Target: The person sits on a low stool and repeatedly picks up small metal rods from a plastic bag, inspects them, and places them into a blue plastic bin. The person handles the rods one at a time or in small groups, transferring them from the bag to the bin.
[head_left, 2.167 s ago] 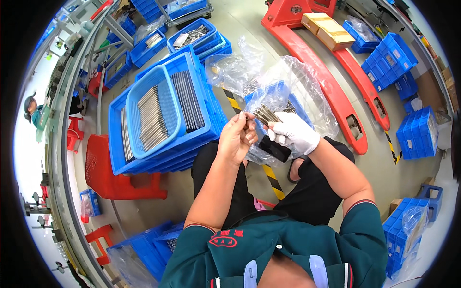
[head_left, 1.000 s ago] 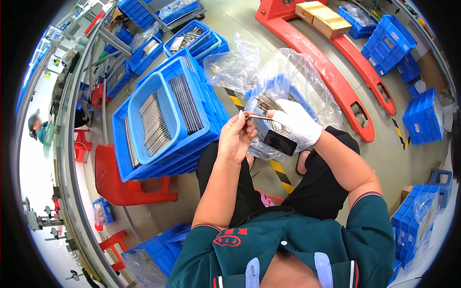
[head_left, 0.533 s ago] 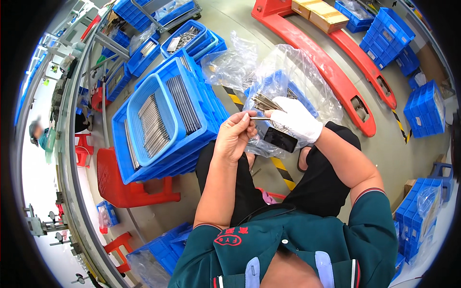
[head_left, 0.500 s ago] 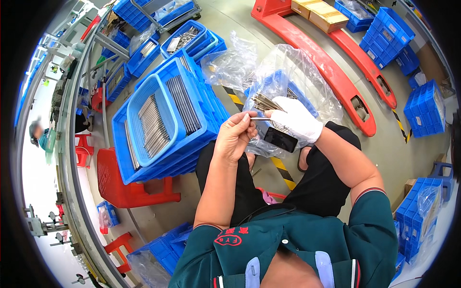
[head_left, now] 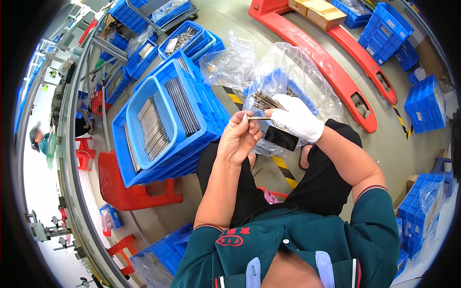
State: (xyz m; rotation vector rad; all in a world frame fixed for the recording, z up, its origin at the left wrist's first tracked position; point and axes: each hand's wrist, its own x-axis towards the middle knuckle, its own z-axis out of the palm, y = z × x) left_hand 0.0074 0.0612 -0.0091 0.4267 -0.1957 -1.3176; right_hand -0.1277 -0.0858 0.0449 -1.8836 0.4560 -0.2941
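My bare left hand (head_left: 238,136) pinches the end of one slim metal rod (head_left: 259,118) between thumb and fingers. In a white glove, my right hand (head_left: 298,120) is closed around a bundle of metal rods (head_left: 267,101), and the single rod's other end meets its fingertips. Just under the right hand lies a dark phone-like device (head_left: 281,138) with a black face. Beyond the hands, clear plastic film (head_left: 319,79) covers a blue crate (head_left: 307,98) that holds more metal pieces.
To the left, a light-blue basket (head_left: 135,108) full of metal rods rests in stacked blue crates (head_left: 211,126), beside a row of darker rods (head_left: 181,106). A red stool (head_left: 113,180) stands beneath. Red pallet-truck forks (head_left: 317,53) reach across the far right. Another person (head_left: 41,137) is at the far left.
My hands stay almost in place, with the single rod still held between them. The view has shifted slightly.
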